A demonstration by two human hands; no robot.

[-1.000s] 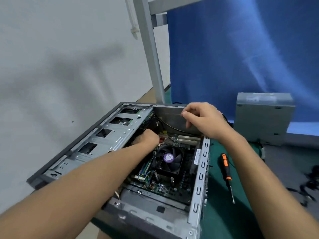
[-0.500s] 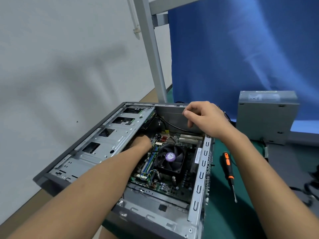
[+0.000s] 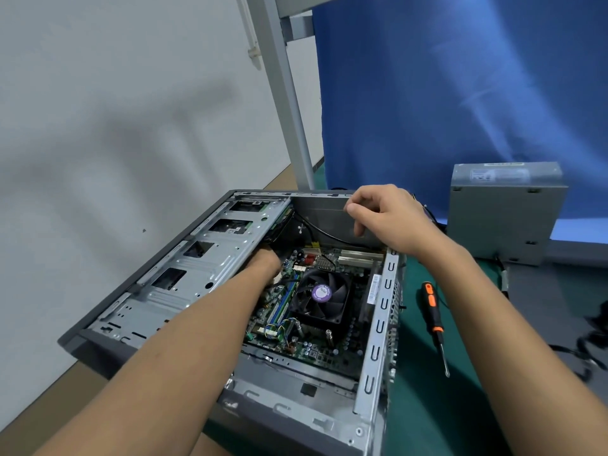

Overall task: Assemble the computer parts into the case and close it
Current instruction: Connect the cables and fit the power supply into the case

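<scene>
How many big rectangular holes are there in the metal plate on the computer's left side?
4 holes in a row down the metal plate: farthest, second, third, nearest. The left arm may hide more.

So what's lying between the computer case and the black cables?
An orange-and-black screwdriver lies on the green mat between the case and the cables, shown in the head view.

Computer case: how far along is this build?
Done: the motherboard with its fan sits inside the case. In hand: the left hand reaches under the drive cage; the right hand is at the far wall. Left: the grey power supply stands outside, and the case is open.
</scene>
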